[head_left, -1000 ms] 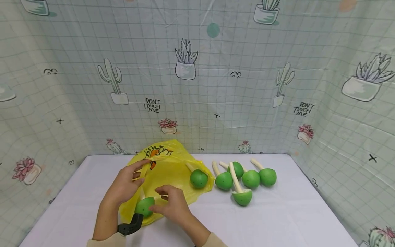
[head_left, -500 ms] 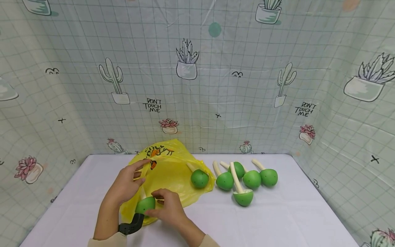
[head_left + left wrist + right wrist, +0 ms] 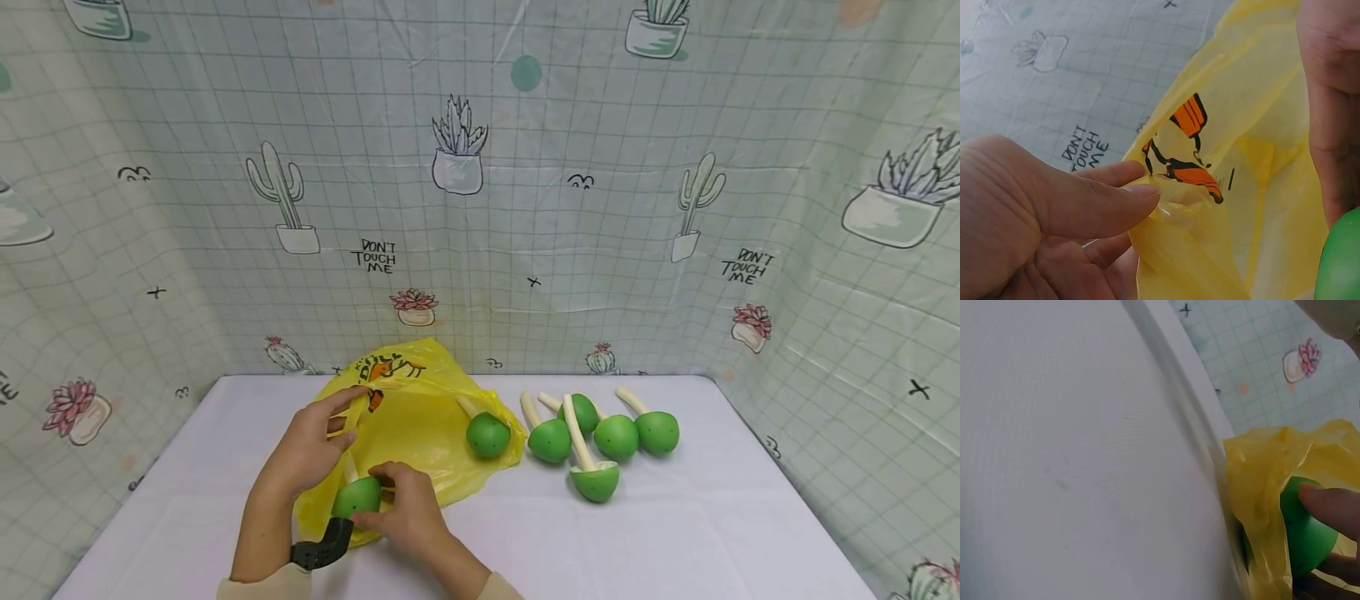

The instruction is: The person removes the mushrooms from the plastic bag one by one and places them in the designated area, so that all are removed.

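A yellow plastic bag (image 3: pixel 420 442) with orange and black print lies with its mouth spread toward me. At its left rim my left hand (image 3: pixel 303 446) pinches the film between thumb and fingers, plainest in the left wrist view. My right hand (image 3: pixel 411 510) grips the green cap of a toy mushroom (image 3: pixel 356 497) at the bag's near left, thumb and fingers on either side. In the right wrist view yellow film partly covers that cap (image 3: pixel 1305 534). Another green-capped mushroom (image 3: pixel 487 435) rests inside the bag's right part, its pale stem pointing back.
Several more green mushrooms with pale stems (image 3: pixel 617 436) lie grouped just right of the bag on the white table (image 3: pixel 675 525). Nearest of them is one showing its pale underside (image 3: pixel 595 482). A cactus-print cloth (image 3: pixel 525 250) hangs behind and at both sides.
My right hand has moved slightly left and down, and its fingers have closed on the near mushroom's cap. My left hand keeps its hold on the bag's rim.
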The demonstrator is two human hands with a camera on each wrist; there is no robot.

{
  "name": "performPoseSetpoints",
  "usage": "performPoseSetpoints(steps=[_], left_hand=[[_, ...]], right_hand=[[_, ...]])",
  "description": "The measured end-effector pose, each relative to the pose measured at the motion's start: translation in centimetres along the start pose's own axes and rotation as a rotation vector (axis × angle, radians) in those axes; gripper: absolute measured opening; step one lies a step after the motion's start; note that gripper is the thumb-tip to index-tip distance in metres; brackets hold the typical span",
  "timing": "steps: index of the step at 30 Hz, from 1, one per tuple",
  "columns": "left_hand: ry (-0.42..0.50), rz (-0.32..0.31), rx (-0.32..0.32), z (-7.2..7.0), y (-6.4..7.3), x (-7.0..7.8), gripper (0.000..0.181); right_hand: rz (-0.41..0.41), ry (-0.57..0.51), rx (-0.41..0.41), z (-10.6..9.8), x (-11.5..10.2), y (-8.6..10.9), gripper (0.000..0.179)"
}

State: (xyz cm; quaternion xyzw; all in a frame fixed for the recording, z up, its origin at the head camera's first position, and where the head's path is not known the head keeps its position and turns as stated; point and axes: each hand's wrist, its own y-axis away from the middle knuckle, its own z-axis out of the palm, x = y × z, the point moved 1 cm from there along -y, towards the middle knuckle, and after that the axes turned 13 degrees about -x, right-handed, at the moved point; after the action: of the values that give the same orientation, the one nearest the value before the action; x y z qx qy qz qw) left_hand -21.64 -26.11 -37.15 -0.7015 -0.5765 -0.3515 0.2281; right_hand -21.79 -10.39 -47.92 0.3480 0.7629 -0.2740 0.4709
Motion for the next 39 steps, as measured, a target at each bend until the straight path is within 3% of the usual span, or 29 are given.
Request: performPoseSetpoints(steps=[12, 25, 31, 39], left_hand=[[0.014, -0.013, -0.006, 0.4, -0.2, 0.1, 0.062], [0.008, -0.028, -0.016, 0.4, -0.1, 0.1, 0.063], [-0.009, -0.041, -0.018, 0.4, 0.0, 0.2, 0.063], [-0.032, -0.001, -0.016, 0.4, -0.1, 0.3, 0.064]], right_hand=[[0.059, -0.096, 0.000, 0.1, 0.3, 0.0, 0.052], [-0.023, -0.057, 0.025, -1.0, -0.2, 1.1, 0.057], [-0.053, -0.055, 0.014, -2.3, -1.0, 2.2, 0.056], [-0.117, -0.059, 0.018, -4.8, -2.4, 4.4, 0.056]])
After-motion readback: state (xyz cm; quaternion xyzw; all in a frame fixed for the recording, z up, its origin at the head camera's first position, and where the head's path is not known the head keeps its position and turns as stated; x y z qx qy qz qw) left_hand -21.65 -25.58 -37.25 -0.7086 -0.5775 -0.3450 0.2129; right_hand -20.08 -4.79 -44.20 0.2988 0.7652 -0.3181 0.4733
